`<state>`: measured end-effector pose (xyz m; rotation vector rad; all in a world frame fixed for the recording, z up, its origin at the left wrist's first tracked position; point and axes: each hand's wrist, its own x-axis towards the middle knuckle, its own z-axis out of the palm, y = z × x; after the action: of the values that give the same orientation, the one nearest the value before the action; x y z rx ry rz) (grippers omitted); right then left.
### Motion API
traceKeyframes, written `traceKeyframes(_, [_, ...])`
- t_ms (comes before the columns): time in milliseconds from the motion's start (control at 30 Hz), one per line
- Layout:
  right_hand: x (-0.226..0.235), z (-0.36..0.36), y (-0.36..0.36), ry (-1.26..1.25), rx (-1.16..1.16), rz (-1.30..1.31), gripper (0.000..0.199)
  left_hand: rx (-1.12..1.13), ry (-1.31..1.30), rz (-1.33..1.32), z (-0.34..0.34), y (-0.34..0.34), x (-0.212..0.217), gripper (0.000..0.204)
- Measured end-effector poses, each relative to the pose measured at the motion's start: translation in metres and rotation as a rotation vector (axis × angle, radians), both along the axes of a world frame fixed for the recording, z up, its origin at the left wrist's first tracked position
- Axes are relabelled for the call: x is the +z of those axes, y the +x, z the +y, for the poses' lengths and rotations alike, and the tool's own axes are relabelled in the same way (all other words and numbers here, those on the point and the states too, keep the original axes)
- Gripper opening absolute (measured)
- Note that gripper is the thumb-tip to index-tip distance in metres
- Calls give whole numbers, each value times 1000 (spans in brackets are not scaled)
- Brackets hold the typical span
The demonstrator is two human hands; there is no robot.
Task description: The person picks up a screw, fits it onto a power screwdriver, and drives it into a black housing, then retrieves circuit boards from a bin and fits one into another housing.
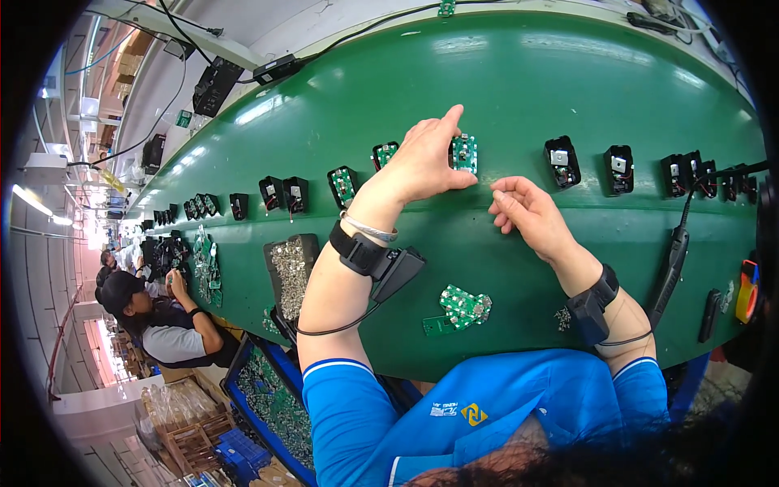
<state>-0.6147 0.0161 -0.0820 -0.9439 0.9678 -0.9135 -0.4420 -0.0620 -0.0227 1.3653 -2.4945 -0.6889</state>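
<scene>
My left hand (426, 162) reaches over the work table, its thumb and fingers around a green circuit board (464, 152). The palm hides part of the board and whatever lies under it. To the right, my right hand (527, 213) hovers apart from the board, fingers curled toward the thumb; anything between them is too small to make out. Beside my left hand are black housings with green boards in them, one (344, 187) by the wrist and another (385, 154) by the knuckles. Loose circuit boards (462, 308) lie in a small pile nearer my body.
Black housings (561, 162) stand in a row along the green table (503, 81). A tray of small metal parts (290, 272) is by my left forearm. At right are a black corded tool (672, 268) and an orange tape dispenser (747, 292). A co-worker (162, 316) sits left.
</scene>
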Motion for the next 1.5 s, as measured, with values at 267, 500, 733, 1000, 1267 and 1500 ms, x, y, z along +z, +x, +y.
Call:
traceKeyframes(267, [1,4,3,-1,37,7,22,43,29,38,-2,0,3,85])
traceKeyframes(500, [0,3,0,10,43,17,21,14,56,-11,-10,-2,2,85])
traceKeyframes(733, [-1,4,-4,18,66,32,19,15,68,-43,-12,-4,8,84])
traceKeyframes(1000, [-4,4,-7,15,67,23,19,19,101,-49,-12,-3,5,82])
traceKeyframes(1267, [-8,4,-9,16,80,10,19,9,99,-44,-16,-6,8,83])
traceKeyframes(1500, [-9,4,-11,16,76,2,19,33,176,-180,-20,-6,14,82])
